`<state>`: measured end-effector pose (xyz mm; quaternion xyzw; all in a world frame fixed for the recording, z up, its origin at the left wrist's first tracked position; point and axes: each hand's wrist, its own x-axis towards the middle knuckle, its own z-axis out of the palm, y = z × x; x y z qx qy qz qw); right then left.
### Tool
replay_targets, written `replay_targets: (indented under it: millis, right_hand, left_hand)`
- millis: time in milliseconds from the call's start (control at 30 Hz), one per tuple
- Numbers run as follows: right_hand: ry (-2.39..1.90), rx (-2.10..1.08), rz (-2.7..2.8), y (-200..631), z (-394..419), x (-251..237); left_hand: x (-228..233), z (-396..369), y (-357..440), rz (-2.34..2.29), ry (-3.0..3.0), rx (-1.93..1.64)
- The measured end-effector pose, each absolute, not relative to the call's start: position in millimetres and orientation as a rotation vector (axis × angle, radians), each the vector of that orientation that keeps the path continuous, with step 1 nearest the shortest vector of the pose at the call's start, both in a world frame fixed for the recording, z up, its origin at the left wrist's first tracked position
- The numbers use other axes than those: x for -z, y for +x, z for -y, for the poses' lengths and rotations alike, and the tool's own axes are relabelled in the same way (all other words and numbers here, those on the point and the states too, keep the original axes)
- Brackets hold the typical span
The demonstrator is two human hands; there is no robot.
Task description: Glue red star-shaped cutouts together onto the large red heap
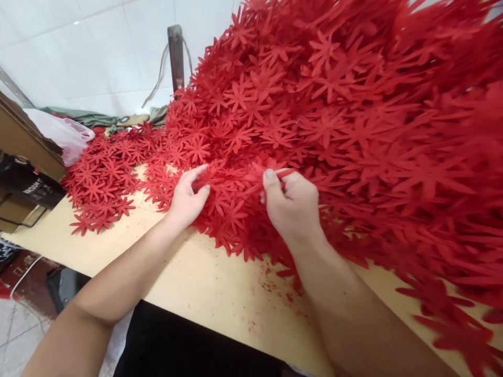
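A large heap of red flower-shaped cutouts with narrow petals covers much of the tabletop. At the front edge of the heap is my left hand, its thumb and forefinger apart and its fingertips among the cutouts. To the right, my right hand is closed, thumb pressed against the forefinger, on a red flower cutout. Part of that cutout is hidden by the fingers and blends into the heap behind it.
A smaller pile of red cutouts lies on the pale tabletop at left. Red scraps dot its surface. Beyond are a plastic bag, a black vacuum container and a metal post before the white tiled wall.
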<state>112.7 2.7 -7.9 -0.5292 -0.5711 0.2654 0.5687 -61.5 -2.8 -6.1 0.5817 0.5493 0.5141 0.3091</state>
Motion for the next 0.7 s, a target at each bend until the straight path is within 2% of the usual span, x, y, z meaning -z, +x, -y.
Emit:
replay_targets:
  millis: [133,300,533,700]
  right_hand:
    - [-1.248,-0.538,1.347,113.8,-7.5,13.8]
    - [-1.213,-0.511,1.433,115.2,-5.8,10.4]
    - [-1.236,-0.448,1.415,116.4,-3.0,0.3]
    - [-1.127,-0.531,1.335,114.0,-11.3,5.9]
  left_hand:
    - [-1.7,18.9,-60.5,-1.535,1.995,-1.320]
    - [-8.8,46.7,-47.0,-1.339,2.545,-0.977]
    - [-2.5,59.4,-35.1,-1.205,2.856,-0.470]
    - [1.4,28.0,-44.5,-1.462,2.940,-0.216]
